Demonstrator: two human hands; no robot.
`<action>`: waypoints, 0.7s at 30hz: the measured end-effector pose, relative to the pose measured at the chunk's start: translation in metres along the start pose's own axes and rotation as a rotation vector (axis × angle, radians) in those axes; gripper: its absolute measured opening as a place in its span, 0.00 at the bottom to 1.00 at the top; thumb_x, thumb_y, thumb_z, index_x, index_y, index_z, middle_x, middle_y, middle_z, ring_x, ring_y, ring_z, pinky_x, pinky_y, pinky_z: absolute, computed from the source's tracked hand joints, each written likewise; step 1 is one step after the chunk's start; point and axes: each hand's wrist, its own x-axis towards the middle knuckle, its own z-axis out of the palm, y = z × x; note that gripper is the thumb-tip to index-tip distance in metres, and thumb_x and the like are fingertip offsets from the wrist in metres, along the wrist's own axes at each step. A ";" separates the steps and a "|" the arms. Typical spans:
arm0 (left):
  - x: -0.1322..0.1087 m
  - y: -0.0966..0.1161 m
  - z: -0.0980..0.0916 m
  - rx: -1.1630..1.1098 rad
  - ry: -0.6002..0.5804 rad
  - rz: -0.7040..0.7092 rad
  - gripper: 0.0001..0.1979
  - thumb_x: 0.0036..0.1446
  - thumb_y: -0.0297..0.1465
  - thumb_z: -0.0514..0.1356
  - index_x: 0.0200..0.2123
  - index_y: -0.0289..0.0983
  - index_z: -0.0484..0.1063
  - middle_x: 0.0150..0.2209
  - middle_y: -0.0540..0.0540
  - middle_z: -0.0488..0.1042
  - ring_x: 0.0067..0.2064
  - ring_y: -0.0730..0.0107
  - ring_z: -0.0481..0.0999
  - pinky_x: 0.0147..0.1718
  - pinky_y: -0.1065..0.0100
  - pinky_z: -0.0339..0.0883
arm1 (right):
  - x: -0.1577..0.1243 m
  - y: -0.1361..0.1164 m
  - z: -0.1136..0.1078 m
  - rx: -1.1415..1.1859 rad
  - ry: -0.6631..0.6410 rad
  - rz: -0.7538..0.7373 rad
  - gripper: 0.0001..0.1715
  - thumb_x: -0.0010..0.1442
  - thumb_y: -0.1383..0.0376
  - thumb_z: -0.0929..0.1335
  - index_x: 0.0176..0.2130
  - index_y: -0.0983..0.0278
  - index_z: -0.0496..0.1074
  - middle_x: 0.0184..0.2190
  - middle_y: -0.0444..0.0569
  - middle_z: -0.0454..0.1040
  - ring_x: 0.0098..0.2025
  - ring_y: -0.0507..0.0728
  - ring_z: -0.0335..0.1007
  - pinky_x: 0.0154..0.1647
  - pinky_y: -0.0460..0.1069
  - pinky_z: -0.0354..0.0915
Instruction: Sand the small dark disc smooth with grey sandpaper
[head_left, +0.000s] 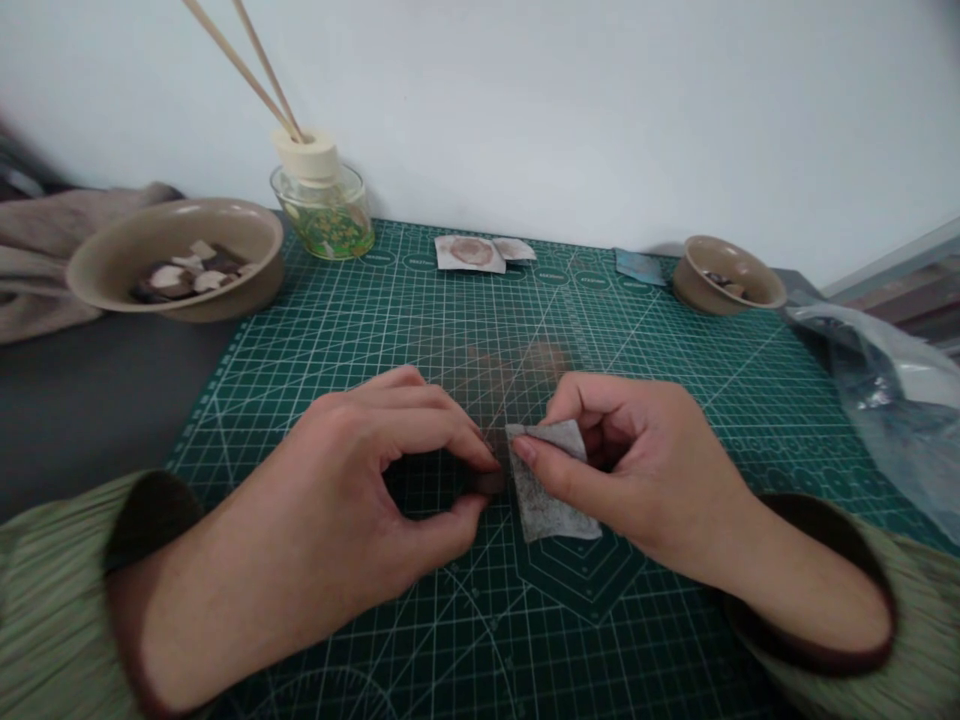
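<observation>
My left hand pinches a small dark brown piece between thumb and fingertips, just above the mat; its exact kind I cannot make out. Close by on the right, my right hand grips a piece of grey sandpaper, its top edge folded over under the thumb. The sandpaper and the brown piece are a small distance apart. Under and beyond both hands lies a green cutting mat with white grid lines. Brownish dust is smeared on it just past my hands.
At the back left stand a brown bowl of dark and pale pieces and a reed diffuser. Stained white squares and a blue piece lie by the wall. A smaller bowl and clear plastic bag are at right.
</observation>
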 end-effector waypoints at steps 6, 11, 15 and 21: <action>-0.003 0.000 0.001 0.056 -0.001 0.048 0.14 0.67 0.20 0.75 0.44 0.48 0.92 0.41 0.57 0.93 0.44 0.68 0.90 0.46 0.66 0.82 | 0.001 -0.002 0.001 0.020 0.025 0.010 0.33 0.67 0.52 0.92 0.29 0.59 0.74 0.20 0.35 0.66 0.21 0.47 0.55 0.18 0.43 0.50; -0.003 0.000 0.000 0.075 -0.020 0.073 0.13 0.67 0.20 0.76 0.44 0.47 0.91 0.41 0.58 0.93 0.43 0.68 0.90 0.54 0.63 0.84 | 0.003 -0.001 0.001 0.030 0.023 0.014 0.34 0.67 0.51 0.92 0.29 0.59 0.74 0.20 0.35 0.67 0.21 0.47 0.56 0.17 0.43 0.48; -0.004 -0.001 0.001 0.070 -0.019 0.062 0.13 0.68 0.20 0.74 0.44 0.47 0.91 0.41 0.58 0.93 0.43 0.68 0.90 0.51 0.66 0.83 | 0.002 0.000 0.001 0.028 0.025 0.017 0.35 0.67 0.51 0.92 0.29 0.59 0.74 0.20 0.35 0.66 0.21 0.47 0.55 0.17 0.43 0.48; -0.005 0.001 -0.001 0.049 -0.011 0.060 0.13 0.68 0.22 0.73 0.44 0.48 0.92 0.41 0.59 0.93 0.43 0.70 0.90 0.51 0.67 0.83 | 0.001 -0.002 0.000 0.023 0.020 0.012 0.34 0.67 0.52 0.92 0.29 0.59 0.74 0.20 0.34 0.65 0.21 0.47 0.54 0.18 0.43 0.49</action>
